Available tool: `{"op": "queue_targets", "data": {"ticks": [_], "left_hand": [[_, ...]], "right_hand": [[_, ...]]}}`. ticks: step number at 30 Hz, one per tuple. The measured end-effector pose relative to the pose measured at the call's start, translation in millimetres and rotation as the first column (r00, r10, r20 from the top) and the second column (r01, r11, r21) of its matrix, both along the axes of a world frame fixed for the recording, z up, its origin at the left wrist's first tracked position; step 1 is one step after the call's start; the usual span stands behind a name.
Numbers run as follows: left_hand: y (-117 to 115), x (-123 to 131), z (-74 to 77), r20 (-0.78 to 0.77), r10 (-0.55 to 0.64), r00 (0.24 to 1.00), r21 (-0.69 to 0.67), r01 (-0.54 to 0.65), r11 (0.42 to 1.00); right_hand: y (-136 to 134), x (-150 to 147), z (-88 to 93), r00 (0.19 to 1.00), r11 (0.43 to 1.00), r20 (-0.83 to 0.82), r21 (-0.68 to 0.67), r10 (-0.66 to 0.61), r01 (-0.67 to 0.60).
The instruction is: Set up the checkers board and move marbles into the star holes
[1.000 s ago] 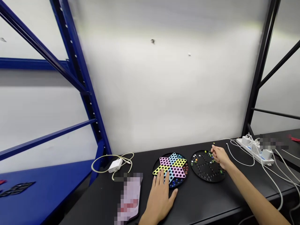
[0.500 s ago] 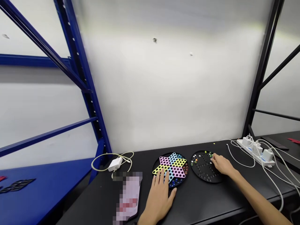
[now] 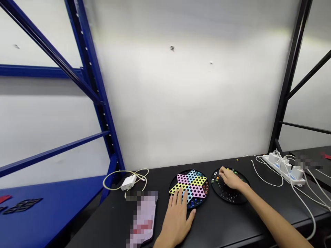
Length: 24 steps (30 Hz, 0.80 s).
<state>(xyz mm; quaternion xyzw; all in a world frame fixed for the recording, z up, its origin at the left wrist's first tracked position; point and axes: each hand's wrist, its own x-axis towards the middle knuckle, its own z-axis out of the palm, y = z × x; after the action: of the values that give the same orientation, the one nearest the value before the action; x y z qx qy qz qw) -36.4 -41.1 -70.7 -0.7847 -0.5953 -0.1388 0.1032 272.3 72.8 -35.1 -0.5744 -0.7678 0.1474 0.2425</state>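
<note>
Head view: left hand (image 3: 178, 217) flat on star board (image 3: 193, 180); right hand (image 3: 230, 179) on black tray (image 3: 229, 197), grip unclear.

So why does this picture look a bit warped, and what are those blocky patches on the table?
Head view: a wide lens leans the blue rack and black frame outward; the wall glows brightest in the middle, greyer at the top; two patches are pixelated, one beside the left hand, one by the power strip.

Bright, diffuse light from above washes the white wall (image 3: 181, 103), leaving a yellowish band high up. The black tabletop (image 3: 232, 220) reads dim. Rack uprights (image 3: 95, 96) lean at both edges.
</note>
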Motion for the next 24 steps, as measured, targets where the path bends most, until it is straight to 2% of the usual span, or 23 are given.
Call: {"op": "queue_targets", "data": {"ticks": [3, 5, 6, 8, 9, 10, 11, 13, 14, 15, 16, 18, 20, 21, 22, 24], "left_hand": [[0, 0, -0.2, 0.006, -0.006, 1.0, 0.021, 0.006, 1.0], [0, 0, 0.6, 0.007, -0.005, 1.0, 0.021, 0.005, 1.0], [0, 0, 1.5, 0.006, -0.002, 1.0, 0.013, 0.002, 1.0], [-1, 0, 4.3, 0.0, 0.004, 1.0, -0.008, -0.004, 1.0], [-2, 0, 6.0, -0.002, 0.006, 1.0, -0.017, -0.006, 1.0], [-2, 1, 7.6, -0.002, 0.007, 1.0, -0.026, -0.007, 1.0], [-3, 1, 9.2, 0.0, 0.005, 1.0, -0.034, -0.005, 0.999], [-4, 2, 11.2, 0.008, 0.003, 1.0, -0.05, -0.003, 0.999], [-4, 2, 11.6, 0.013, 0.004, 1.0, -0.056, -0.003, 0.998], [-4, 2, 11.5, 0.019, 0.006, 1.0, -0.059, -0.004, 0.998], [-4, 2, 10.9, 0.025, 0.008, 1.0, -0.058, -0.006, 0.998], [-3, 2, 9.2, 0.035, 0.011, 0.999, -0.049, -0.01, 0.999], [-3, 1, 8.1, 0.039, 0.007, 0.999, -0.043, -0.006, 0.999], [-3, 1, 8.2, 0.039, 0.006, 0.999, -0.043, -0.004, 0.999], [-3, 1, 8.7, 0.038, 0.005, 0.999, -0.045, -0.003, 0.999], [-4, 2, 10.9, 0.036, 0.005, 0.999, -0.053, -0.003, 0.999]], "right_hand": [[-11, -22, -5.8, 0.94, 0.997, 0.332, -0.032, 0.075, -0.068], [-15, -28, -7.9, 0.909, 0.998, 0.411, -0.029, 0.066, -0.059], [-15, -29, -8.5, 0.918, 0.998, 0.393, -0.02, 0.061, -0.057], [-12, -26, -8.1, 0.975, 0.998, 0.21, -0.003, 0.066, -0.067], [-9, -22, -7.0, 0.997, 0.998, 0.038, -0.004, 0.061, -0.06], [-5, -18, -5.2, 0.984, 0.999, -0.176, -0.024, 0.036, -0.041], [0, -13, -3.0, 0.918, 0.997, -0.397, -0.069, -0.007, -0.022], [9, -1, 1.5, 0.686, 0.982, -0.717, -0.187, -0.122, -0.02], [14, 6, 3.0, 0.591, 0.972, -0.788, -0.235, -0.173, -0.029], [18, 12, 3.4, 0.548, 0.964, -0.811, -0.265, -0.205, -0.032], [22, 18, 2.7, 0.564, 0.961, -0.795, -0.277, -0.224, -0.009], [29, 29, -1.3, 0.718, 0.966, -0.654, -0.233, -0.238, 0.108], [34, 37, -6.3, 0.893, 0.967, -0.371, -0.108, -0.253, 0.229], [35, 38, -8.1, 0.943, 0.964, -0.198, -0.042, -0.267, 0.264], [35, 39, -9.1, 0.96, 0.96, -0.024, 0.008, -0.279, 0.279], [34, 35, -8.3, 0.922, 0.96, 0.269, 0.051, -0.278, 0.274]]}}
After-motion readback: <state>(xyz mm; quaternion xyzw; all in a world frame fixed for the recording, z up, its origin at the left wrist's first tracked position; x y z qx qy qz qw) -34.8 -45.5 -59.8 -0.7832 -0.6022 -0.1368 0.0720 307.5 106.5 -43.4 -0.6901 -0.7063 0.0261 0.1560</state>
